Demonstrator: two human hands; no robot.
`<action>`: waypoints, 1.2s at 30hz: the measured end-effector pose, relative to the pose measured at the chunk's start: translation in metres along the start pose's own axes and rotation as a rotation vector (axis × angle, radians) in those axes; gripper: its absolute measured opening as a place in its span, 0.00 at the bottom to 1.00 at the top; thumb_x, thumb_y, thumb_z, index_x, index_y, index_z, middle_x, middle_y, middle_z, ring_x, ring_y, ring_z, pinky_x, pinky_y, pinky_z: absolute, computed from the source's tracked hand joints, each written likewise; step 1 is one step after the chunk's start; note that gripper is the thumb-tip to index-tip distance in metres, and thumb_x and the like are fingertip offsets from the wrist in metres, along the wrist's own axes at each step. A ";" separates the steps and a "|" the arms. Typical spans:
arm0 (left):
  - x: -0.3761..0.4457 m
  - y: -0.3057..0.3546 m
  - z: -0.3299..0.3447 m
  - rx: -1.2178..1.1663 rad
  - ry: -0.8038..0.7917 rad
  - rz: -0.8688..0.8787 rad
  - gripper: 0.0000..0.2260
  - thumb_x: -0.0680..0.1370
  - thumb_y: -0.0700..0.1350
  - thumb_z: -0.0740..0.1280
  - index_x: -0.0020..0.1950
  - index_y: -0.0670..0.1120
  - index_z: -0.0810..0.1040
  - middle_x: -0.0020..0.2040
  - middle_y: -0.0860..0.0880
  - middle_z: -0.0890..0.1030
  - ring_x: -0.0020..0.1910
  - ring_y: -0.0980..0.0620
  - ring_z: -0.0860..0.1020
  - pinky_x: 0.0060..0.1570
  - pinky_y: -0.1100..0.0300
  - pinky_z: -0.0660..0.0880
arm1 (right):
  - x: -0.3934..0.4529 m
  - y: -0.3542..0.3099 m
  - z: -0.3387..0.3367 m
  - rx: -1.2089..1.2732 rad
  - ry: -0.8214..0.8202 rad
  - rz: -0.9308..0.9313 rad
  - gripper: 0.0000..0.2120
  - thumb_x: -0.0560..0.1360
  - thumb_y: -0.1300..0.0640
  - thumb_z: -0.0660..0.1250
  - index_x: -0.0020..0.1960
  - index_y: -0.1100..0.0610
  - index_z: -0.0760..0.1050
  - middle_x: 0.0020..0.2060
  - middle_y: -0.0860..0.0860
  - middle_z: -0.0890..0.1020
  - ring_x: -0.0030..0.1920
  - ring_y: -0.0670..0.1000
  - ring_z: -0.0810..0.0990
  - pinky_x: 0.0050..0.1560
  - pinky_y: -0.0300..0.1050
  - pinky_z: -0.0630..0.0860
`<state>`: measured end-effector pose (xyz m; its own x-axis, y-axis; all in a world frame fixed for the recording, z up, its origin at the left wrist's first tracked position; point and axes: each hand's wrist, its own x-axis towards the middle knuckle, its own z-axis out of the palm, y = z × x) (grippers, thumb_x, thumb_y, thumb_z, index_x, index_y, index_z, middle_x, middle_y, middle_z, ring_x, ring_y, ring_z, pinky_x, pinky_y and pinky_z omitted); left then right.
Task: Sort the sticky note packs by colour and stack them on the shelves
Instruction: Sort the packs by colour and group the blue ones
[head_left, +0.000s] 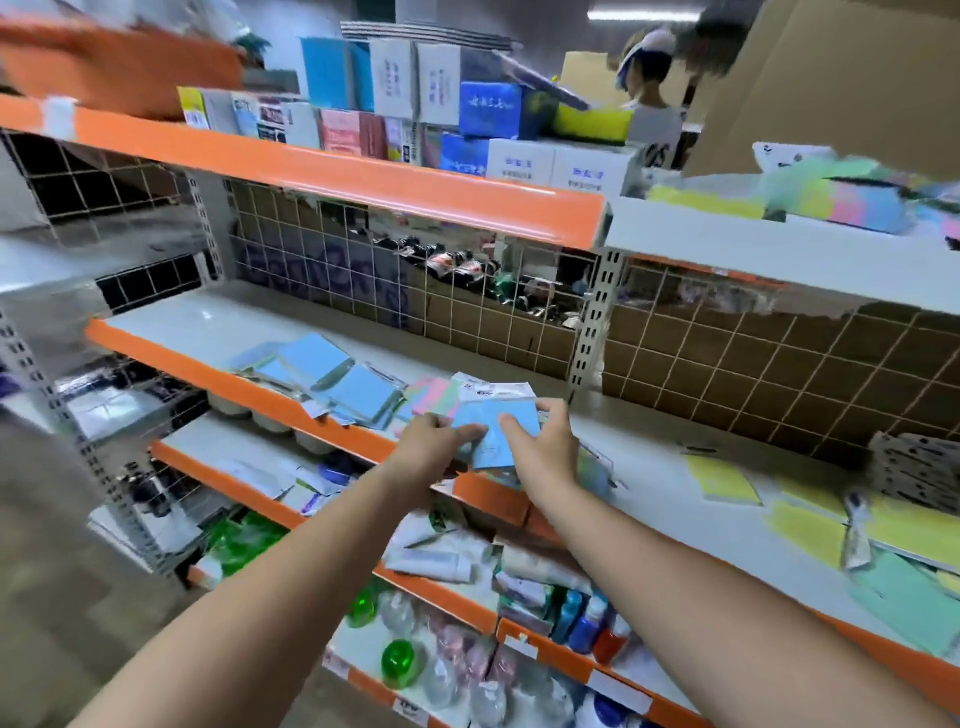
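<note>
Both hands hold blue pack.

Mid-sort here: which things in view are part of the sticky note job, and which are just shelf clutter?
Job: blue pack held in both hands; blue pile; pink and green packs; yellow packs.
Clutter: boxes on upper shelf; tubes and bottles below.

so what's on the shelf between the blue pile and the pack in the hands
In the head view, a pink and green pack lies between the blue pile and the blue pack both hands hold.
</note>
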<state>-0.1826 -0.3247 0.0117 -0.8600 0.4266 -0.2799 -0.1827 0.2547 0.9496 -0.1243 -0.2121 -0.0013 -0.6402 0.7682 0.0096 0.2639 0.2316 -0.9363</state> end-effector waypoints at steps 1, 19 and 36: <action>0.006 0.003 -0.009 -0.031 0.016 0.010 0.14 0.74 0.48 0.71 0.50 0.42 0.70 0.41 0.44 0.74 0.35 0.48 0.75 0.33 0.61 0.74 | 0.004 -0.007 0.010 -0.008 -0.012 -0.006 0.16 0.72 0.50 0.70 0.57 0.52 0.70 0.47 0.49 0.78 0.47 0.53 0.77 0.46 0.44 0.72; 0.133 0.015 -0.168 -0.143 0.163 -0.020 0.05 0.77 0.32 0.57 0.42 0.40 0.69 0.32 0.42 0.72 0.28 0.47 0.72 0.31 0.60 0.70 | 0.051 -0.075 0.196 -0.003 -0.106 0.136 0.16 0.74 0.58 0.64 0.61 0.54 0.73 0.54 0.54 0.81 0.53 0.57 0.79 0.53 0.50 0.77; 0.266 -0.007 -0.319 0.092 0.302 -0.100 0.09 0.74 0.33 0.59 0.51 0.34 0.74 0.46 0.35 0.75 0.43 0.41 0.73 0.44 0.47 0.75 | 0.078 -0.074 0.282 0.035 0.196 0.372 0.21 0.77 0.64 0.56 0.69 0.53 0.63 0.64 0.54 0.74 0.37 0.49 0.73 0.36 0.42 0.69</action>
<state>-0.5620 -0.4897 -0.0246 -0.9447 0.1227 -0.3040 -0.2418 0.3653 0.8989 -0.3976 -0.3374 -0.0304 -0.3554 0.8955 -0.2680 0.4243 -0.1009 -0.8999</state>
